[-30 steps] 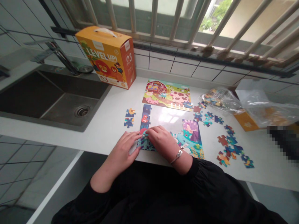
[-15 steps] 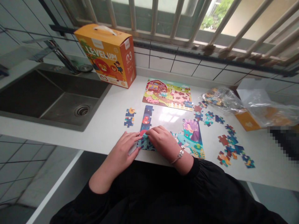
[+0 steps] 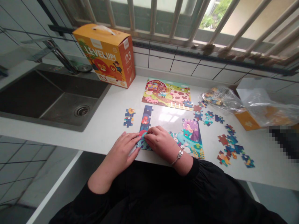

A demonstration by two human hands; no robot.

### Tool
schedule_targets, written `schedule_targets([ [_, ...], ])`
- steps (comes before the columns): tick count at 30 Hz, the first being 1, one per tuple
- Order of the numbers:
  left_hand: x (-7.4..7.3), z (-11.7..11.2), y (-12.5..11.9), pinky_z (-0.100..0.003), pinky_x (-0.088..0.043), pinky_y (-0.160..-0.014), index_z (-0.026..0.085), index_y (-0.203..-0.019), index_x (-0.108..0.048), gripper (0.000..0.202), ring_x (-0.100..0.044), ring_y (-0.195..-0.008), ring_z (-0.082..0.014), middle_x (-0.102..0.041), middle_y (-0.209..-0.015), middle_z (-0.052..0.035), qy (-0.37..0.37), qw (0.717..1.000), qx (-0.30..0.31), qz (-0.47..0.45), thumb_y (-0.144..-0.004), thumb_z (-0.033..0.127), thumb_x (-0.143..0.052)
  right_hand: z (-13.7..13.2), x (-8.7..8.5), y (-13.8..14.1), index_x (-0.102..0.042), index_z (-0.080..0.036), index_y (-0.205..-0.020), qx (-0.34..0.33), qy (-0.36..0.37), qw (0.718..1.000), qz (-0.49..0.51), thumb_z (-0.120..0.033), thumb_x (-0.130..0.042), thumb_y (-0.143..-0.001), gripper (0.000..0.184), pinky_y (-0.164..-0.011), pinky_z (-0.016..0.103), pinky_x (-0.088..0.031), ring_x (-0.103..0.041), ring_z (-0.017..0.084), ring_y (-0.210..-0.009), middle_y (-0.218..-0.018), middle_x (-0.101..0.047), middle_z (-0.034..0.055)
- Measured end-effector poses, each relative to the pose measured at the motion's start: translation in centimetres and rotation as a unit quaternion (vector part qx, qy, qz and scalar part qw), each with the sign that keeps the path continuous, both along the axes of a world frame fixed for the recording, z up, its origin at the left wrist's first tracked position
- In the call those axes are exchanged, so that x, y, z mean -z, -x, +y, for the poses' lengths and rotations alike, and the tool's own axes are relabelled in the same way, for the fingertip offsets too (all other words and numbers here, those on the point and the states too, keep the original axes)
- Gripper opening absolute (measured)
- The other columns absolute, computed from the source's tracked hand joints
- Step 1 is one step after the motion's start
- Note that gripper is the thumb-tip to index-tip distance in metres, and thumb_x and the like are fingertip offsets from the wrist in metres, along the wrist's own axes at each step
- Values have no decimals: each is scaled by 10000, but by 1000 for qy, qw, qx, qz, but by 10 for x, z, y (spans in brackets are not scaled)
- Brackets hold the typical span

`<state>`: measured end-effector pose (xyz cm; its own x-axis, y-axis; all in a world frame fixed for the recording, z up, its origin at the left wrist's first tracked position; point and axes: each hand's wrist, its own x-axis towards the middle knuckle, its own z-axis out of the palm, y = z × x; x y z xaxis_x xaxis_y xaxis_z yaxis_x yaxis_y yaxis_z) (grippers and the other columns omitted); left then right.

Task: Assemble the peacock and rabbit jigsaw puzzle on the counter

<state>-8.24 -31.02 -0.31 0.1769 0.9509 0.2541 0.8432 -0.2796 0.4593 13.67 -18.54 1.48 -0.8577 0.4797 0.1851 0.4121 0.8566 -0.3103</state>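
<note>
Puzzle (image 3: 190, 137), just below centre in the head view, is touched at its left edge by the left hand (image 3: 123, 147), thumb spread; the right hand (image 3: 161, 141) is bunched over it, any hold hidden. Flat, even pressing is advised.

From my remote seat, the lettering I can read stands on the orange carton (image 3: 102, 59). Across the upper part of its broad front runs LEVEL UP! in large pale capitals. Low on that same face, towards the carton's left, I make out a white number, 03, its first digit drawn like an arch. The same 03 repeats in white on the carton's narrow side panel (image 3: 128, 62), with smaller print beneath it that my feed blurs. A pale label (image 3: 96, 43) at the carton's front top edge, a round badge (image 3: 115, 50) near the front's upper right and a white tag (image 3: 126, 44) atop the side panel carry marks too small for me.
</note>
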Motion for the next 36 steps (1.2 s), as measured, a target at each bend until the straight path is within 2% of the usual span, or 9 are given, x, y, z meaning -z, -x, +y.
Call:
schedule_targets([
  [6, 2, 1, 3, -649, -409, -1314, 252, -1525, -624, 432, -611, -1490, -329, -621, -1636, -143, 11, 1000, 13, 22, -1097, 313, -638, -11, -2, -1, -745, -194, -1178, 8, 0, 1000, -11, -259, -615, -1127, 154, -1093, 437, -552, -619, 274, -1232, -1376, -711, 129],
  [12, 2, 6, 9, -640, -438, -1296, 258, -1472, -657, 380, -639, -1464, -325, -658, -1602, -135, -5, 999, 27, 24, -1105, 351, -625, -26, -2, -9, -701, -188, -1302, 33, -4, 999, 0, -283, -618, -1126, 216, -1140, 482, -549, -603, 298, -1355, -1541, -656, 152],
  [15, 2, 9, 10, -629, -448, -1294, 262, -1475, -655, 400, -652, -1449, -339, -673, -1582, -134, -13, 999, 33, 28, -1095, 387, -644, -28, -1, -32, -697, -188, -1363, 63, -11, 998, 19, -336, -652, -1114, 293, -1225, 516, -511, -543, 326, -1487, -1610, -617, 153],
  [17, 2, 11, 10, -628, -442, -1301, 252, -1508, -627, 446, -637, -1464, -350, -647, -1608, -145, -16, 999, 34, 33, -1091, 407, -649, -25, 2, -55, -700, -193, -1387, 107, -18, 994, 28, -341, -648, -1113, 316, -1267, 545, -479, -518, 336, -1534, -1626, -609, 154],
  [21, -1, 23, 4, -615, -447, -1305, 206, -1619, -520, 581, -541, -1559, -369, -515, -1720, -189, -6, 998, 35, 56, -1100, 446, -622, -16, 14, -106, -670, -159, -1486, 208, -38, 977, 13, -375, -623, -1110, 436, -1333, 596, -391, -409, 371, -1637, -1718, -510, 188],
  [24, 0, 40, -4, -629, -396, -1335, 176, -1702, -400, 784, -407, -1656, -395, -374, -1799, -233, 11, 993, 54, 101, -1069, 556, -663, -16, 23, -128, -582, -165, -1615, 241, -36, 969, -28, -450, -594, -1114, 576, -1359, 617, -326, -320, 384, -1689, -1787, -416, 170],
  [27, 6, 58, -11, -657, -351, -1350, 170, -1761, -281, 1028, -306, -1701, -418, -265, -1835, -254, 33, 986, 60, 153, -990, 681, -729, -22, 27, -132, -465, -229, -1722, 262, -20, 962, -74, -491, -544, -1128, 654, -1370, 630, -274, -295, 371, -1703, -1825, -354, 114],
  [29, 10, 66, -15, -671, -338, -1350, 165, -1773, -246, 1110, -265, -1712, -428, -229, -1842, -257, 45, 981, 58, 182, -954, 712, -755, -26, 27, -130, -413, -261, -1755, 276, -13, 956, -95, -506, -522, -1135, 675, -1373, 633, -248, -269, 368, -1712, -1842, -313, 84],
  [36, 15, 71, -19, -661, -356, -1342, 119, -1785, -182, 1143, -231, -1720, -429, -218, -1840, -270, 32, 975, 60, 210, -973, 726, -710, -31, 23, -122, -403, -287, -1760, 310, -2, 943, -124, -531, -458, -1155, 654, -1381, 617, -185, -257, 335, -1717, -1840, -309, 51],
])
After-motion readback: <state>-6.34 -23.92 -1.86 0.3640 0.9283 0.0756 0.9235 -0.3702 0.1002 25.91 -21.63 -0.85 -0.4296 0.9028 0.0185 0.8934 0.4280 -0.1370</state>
